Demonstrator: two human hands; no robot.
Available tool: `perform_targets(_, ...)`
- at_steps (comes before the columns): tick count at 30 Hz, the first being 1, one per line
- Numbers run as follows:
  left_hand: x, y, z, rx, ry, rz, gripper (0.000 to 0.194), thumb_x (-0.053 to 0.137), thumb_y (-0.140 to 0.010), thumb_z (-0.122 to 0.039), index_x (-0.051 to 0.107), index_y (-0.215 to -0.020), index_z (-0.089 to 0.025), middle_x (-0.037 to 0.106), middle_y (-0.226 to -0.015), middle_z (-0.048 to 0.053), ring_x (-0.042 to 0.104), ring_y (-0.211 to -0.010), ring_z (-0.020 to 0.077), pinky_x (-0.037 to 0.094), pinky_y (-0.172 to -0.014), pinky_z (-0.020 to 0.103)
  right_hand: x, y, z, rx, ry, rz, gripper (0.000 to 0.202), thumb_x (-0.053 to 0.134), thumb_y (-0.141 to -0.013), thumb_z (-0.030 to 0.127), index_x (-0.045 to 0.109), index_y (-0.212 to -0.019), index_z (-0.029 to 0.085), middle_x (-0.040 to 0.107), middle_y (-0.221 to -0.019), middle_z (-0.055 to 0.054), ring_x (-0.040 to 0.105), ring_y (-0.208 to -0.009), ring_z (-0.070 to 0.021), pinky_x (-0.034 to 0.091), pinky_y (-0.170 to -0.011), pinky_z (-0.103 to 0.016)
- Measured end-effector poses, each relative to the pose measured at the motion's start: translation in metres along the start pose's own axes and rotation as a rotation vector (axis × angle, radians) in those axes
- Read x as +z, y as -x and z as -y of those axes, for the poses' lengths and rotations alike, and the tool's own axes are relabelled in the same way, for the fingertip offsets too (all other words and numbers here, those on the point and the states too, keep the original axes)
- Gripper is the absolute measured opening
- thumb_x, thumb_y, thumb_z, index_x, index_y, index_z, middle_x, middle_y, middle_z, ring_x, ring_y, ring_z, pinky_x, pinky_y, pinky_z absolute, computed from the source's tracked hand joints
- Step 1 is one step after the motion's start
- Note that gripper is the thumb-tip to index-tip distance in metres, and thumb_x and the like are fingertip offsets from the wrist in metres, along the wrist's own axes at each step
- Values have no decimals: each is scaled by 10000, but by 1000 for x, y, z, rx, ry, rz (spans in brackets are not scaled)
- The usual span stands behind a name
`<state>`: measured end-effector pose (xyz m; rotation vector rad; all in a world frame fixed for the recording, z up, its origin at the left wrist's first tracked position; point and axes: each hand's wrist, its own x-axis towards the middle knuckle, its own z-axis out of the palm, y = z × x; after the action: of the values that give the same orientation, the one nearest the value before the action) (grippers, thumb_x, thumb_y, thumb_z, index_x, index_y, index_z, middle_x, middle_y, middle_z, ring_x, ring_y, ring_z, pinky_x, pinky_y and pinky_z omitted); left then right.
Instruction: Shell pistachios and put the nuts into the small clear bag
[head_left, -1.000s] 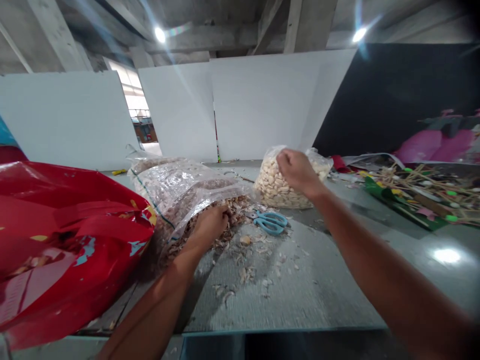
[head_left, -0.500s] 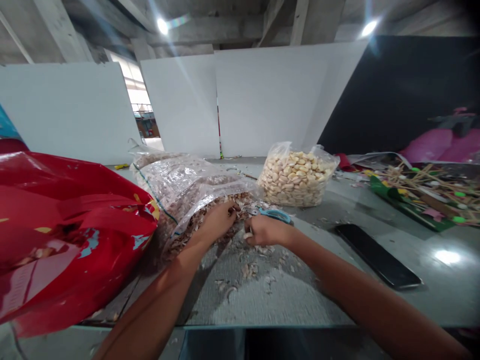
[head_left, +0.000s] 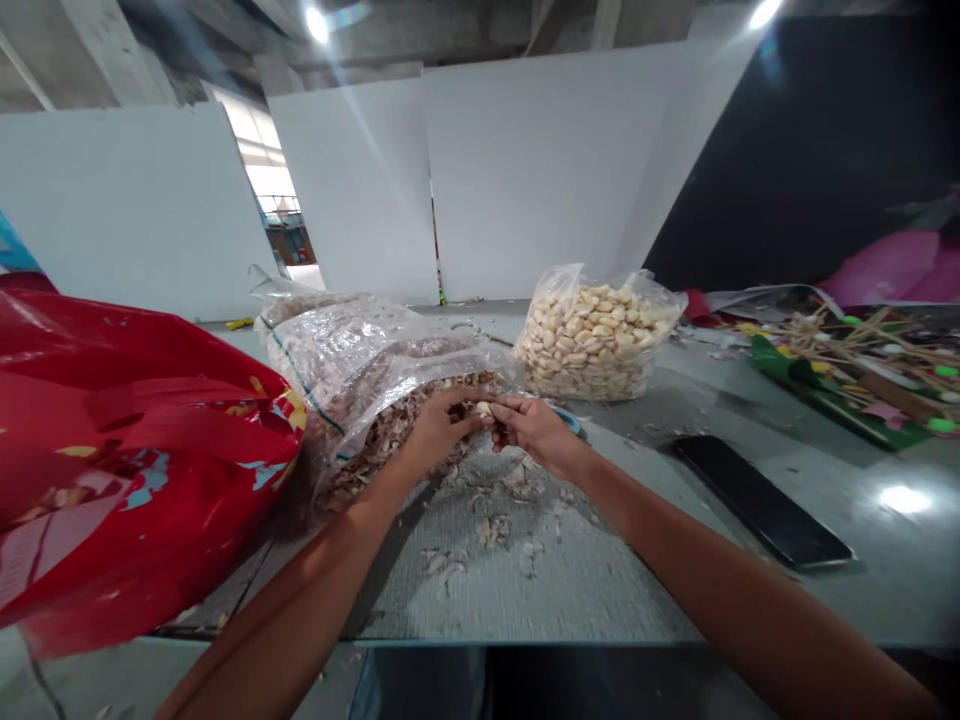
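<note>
My left hand (head_left: 444, 425) and my right hand (head_left: 536, 432) meet in front of an open clear bag (head_left: 390, 365) of dry garlic skins. Between their fingertips is a pale garlic clove (head_left: 484, 409), pinched from both sides. Behind my right hand shows part of the blue handle of the scissors (head_left: 568, 418); their blades are hidden. Just beyond stands a clear bag full of peeled garlic cloves (head_left: 596, 340). Loose garlic skins (head_left: 491, 530) lie scattered on the grey table (head_left: 570, 590) below my hands.
A large red plastic bag (head_left: 187, 400) takes up the left side. To the right lies a black phone (head_left: 761, 500). Farther right are a green tray (head_left: 817, 400) with thin sticks and a pink object (head_left: 885, 268). White panels (head_left: 570, 180) stand behind the table.
My hands have come together, the right moving up to the left, and the clove is now between them. My right hand now covers more of the scissors. The view has tilted slightly.
</note>
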<state>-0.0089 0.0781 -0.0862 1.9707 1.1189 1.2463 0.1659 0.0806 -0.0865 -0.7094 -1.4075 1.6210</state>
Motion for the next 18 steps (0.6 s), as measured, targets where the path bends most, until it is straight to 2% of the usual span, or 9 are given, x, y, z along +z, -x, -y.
perform_targets(2, 2, 1, 1, -25, -23, -32, 284, 680, -720, -282, 677, -976, -160, 689, -899, 55, 599, -713, 136, 471, -648, 238, -4, 0, 0, -110, 178, -78, 335, 669, -713, 443, 674, -902, 166, 625, -706, -12, 535, -546, -104, 480, -526, -249)
perform_targets(5, 4, 1, 2, -67, -73, -62, 273, 658, -706, -248, 666, -961, -148, 673, -759, 22, 562, -613, 115, 436, -567, 212, -7, 2, 0, -286, 464, -195, 264, 601, -778, 377, 697, -938, 191, 675, -803, -43, 599, -674, -151, 478, -587, -261)
perform_targets(8, 5, 3, 1, -67, -118, -62, 253, 642, -697, -228, 669, -933, -140, 627, -647, -8, 530, -555, 101, 397, -520, 193, -8, 4, 1, -361, 629, -207, 225, 571, -795, 339, 718, -901, 205, 690, -826, -52, 627, -790, -192, 477, -642, -277)
perform_targets(13, 3, 4, -3, -41, -213, -69, 255, 662, -707, -296, 681, -917, -153, 589, -585, -30, 507, -532, 96, 377, -514, 194, -9, 3, -1, -378, 663, -204, 200, 596, -775, 320, 736, -886, 231, 698, -814, -49, 640, -812, -221, 486, -659, -311)
perform_targets(18, 2, 4, -5, -7, -250, -80, 219, 657, -724, -303, 687, -889, -161, 629, -632, -18, 504, -541, 93, 365, -511, 193, -9, 5, 0, -369, 695, -195, 198, 603, -784, 343, 718, -901, 233, 713, -874, -48, 645, -805, -217, 489, -718, -334)
